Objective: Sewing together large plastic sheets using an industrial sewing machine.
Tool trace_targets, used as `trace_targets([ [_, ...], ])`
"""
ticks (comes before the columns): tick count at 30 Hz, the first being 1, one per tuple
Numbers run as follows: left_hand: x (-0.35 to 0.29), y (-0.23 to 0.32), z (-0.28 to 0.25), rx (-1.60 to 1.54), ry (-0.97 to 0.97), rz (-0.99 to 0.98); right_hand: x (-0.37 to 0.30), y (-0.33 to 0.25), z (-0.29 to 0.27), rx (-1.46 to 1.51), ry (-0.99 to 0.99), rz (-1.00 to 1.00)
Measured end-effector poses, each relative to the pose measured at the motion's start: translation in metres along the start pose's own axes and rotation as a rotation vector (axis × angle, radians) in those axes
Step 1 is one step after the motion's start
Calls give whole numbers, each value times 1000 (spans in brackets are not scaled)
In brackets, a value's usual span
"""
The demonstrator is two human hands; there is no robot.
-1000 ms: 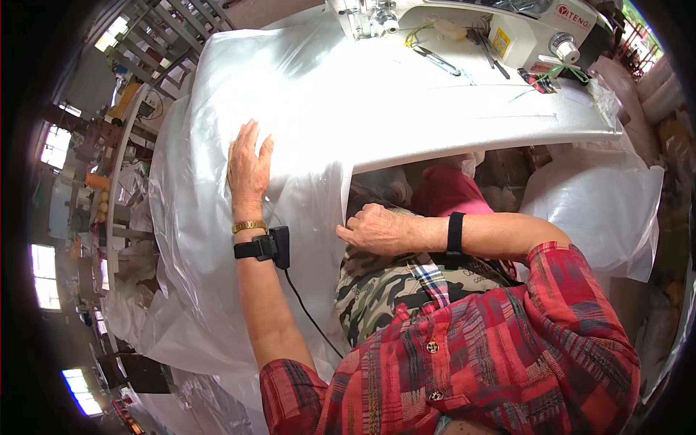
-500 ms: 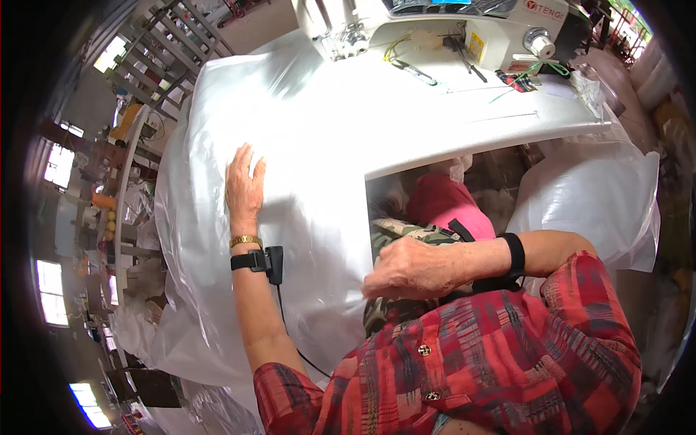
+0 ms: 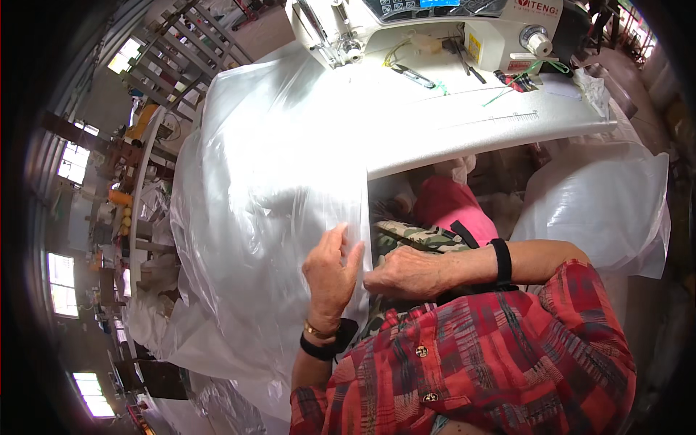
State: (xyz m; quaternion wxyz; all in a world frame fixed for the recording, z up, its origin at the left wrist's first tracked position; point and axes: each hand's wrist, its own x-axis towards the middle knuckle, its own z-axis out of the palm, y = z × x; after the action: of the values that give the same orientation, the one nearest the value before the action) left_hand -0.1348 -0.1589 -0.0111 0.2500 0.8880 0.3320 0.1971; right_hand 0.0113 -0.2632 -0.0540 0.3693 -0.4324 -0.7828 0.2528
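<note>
A large translucent plastic sheet [image 3: 246,239] drapes over the left part of the white sewing machine table [image 3: 449,134] and hangs toward me. My left hand [image 3: 332,272] lies on the sheet close to its straight right edge, with thumb and fingers apart. Just to the right, my right hand [image 3: 409,272] is closed at that same edge, pinching the plastic; its fingertips are partly hidden. The sewing machine [image 3: 435,32] stands at the far side, and the sheet's far end reaches toward its needle area, where glare washes out detail.
Small snips [image 3: 415,75] and a dark slim tool [image 3: 475,71] lie under the machine arm. A green cord [image 3: 540,67] hangs by the handwheel. Bulky plastic [image 3: 594,206] bulges at the right. A metal rack [image 3: 185,54] stands far left. My lap is below the table's front edge.
My left hand has come from far out on the sheet back toward me and rightward, close beside the right hand. The right hand has barely moved. The view has shifted slightly.
</note>
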Motion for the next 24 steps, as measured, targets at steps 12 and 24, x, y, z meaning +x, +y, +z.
trace_targets([
  [12,-10,-18,4,-380,-143,103,17,-9,2,-207,-104,-165],
  [24,-30,-32,9,-830,-237,-393,24,-2,-17,-183,-229,-212],
])
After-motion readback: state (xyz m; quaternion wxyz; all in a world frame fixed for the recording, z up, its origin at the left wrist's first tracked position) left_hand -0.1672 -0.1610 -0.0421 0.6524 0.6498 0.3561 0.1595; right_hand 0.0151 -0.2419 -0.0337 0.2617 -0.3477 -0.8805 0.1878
